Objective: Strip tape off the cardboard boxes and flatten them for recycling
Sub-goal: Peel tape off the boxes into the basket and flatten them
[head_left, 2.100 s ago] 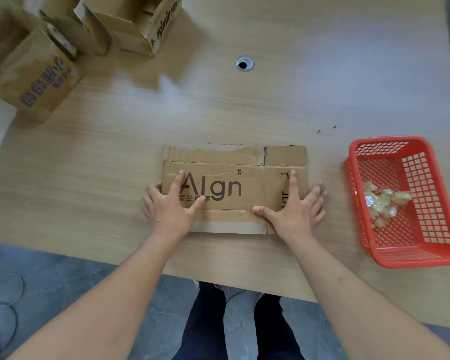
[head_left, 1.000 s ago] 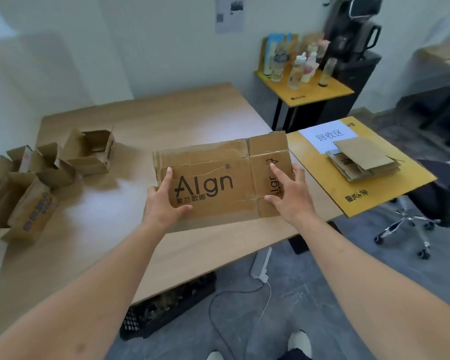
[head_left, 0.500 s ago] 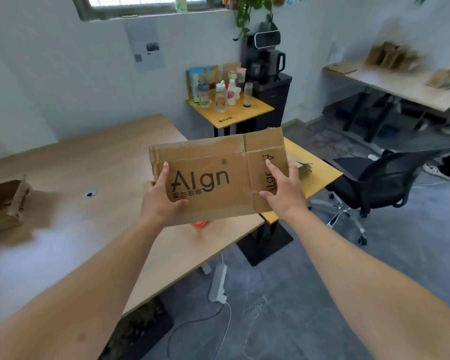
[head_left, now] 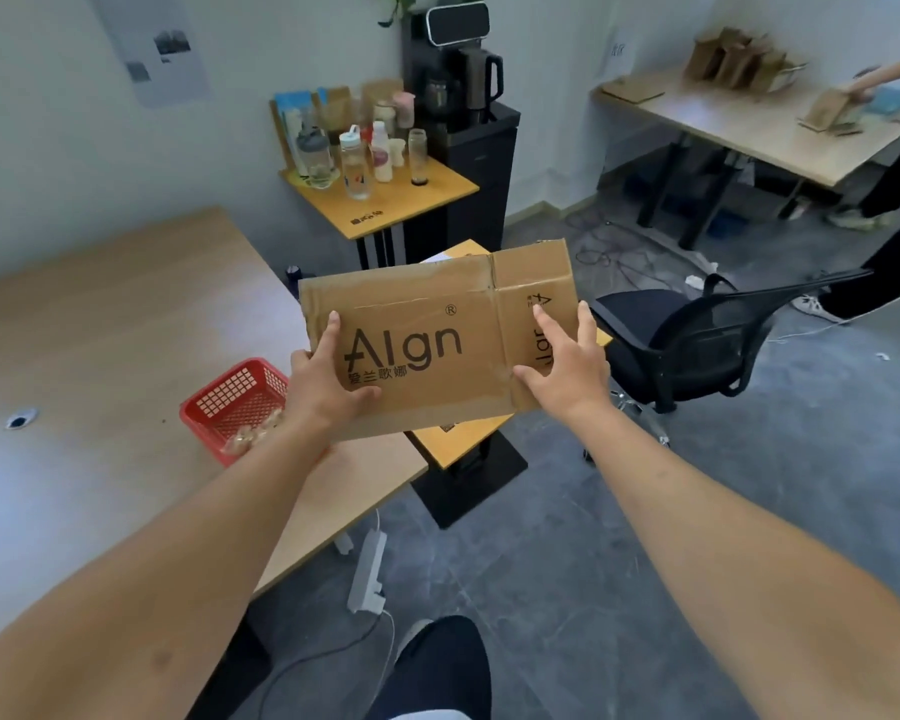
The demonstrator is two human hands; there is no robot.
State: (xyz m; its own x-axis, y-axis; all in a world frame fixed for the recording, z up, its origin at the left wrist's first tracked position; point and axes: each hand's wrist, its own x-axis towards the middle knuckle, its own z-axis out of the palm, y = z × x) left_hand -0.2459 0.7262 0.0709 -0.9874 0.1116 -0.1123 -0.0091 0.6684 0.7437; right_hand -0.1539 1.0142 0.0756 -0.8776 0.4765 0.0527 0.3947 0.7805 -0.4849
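My two hands are out in front of me, and both hold the flat cardboard box [head_left: 437,340] up in the air. My left hand [head_left: 323,381] grips its near left corner, with the thumb on the printed face and the other fingers hidden behind. My right hand [head_left: 567,371] holds the right end, with spread fingers lying on the face and the thumb near the bottom edge. I cannot tell if any right fingers wrap behind.

The box is squashed flat. Its long side runs left to right between my hands, and it tips up a bit on the right. The big letters face me. Each hand is about as close to it as the other.

Just behind and under the box sits a small yellow table [head_left: 458,439]. Only bits of it peek out around the card. I think that is where the flat box should go, so the next move is forward and down, keeping the box level.

To the left, on the big wooden table [head_left: 100,330], is a red basket [head_left: 230,402]. Farther back is a black chair [head_left: 697,345].
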